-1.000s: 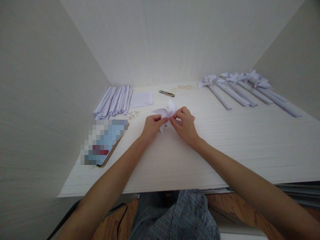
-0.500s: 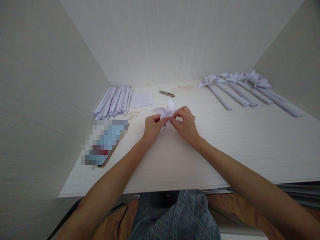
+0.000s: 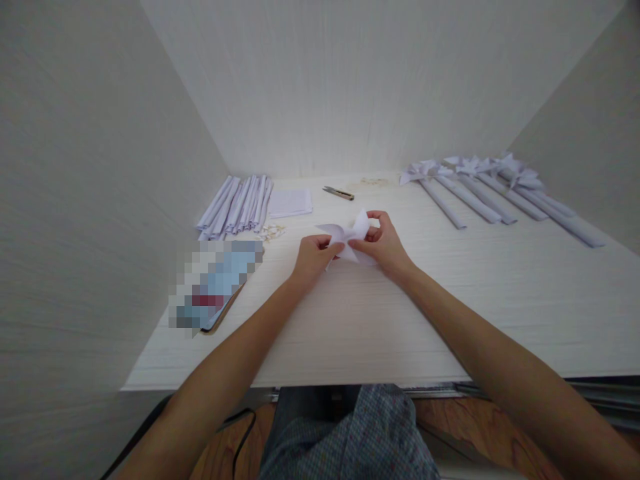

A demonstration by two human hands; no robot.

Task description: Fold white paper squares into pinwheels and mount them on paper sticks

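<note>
A white paper pinwheel with curved blades is held between my two hands over the middle of the table. My left hand pinches it from the left, thumb pressed near its centre. From the right, my right hand grips it, thumb in front and fingers behind a blade. The back of the pinwheel and some fingertips are hidden.
On the white table, rolled paper sticks and square paper sheets lie at left, with small loose pieces and a blurred phone. Thread snips lie behind. Several paper pinwheels on sticks rest at back right.
The pinwheel has shifted slightly right and opened to face me more. My right thumb has moved apart from my left, and my right fingers now sit behind a blade.
</note>
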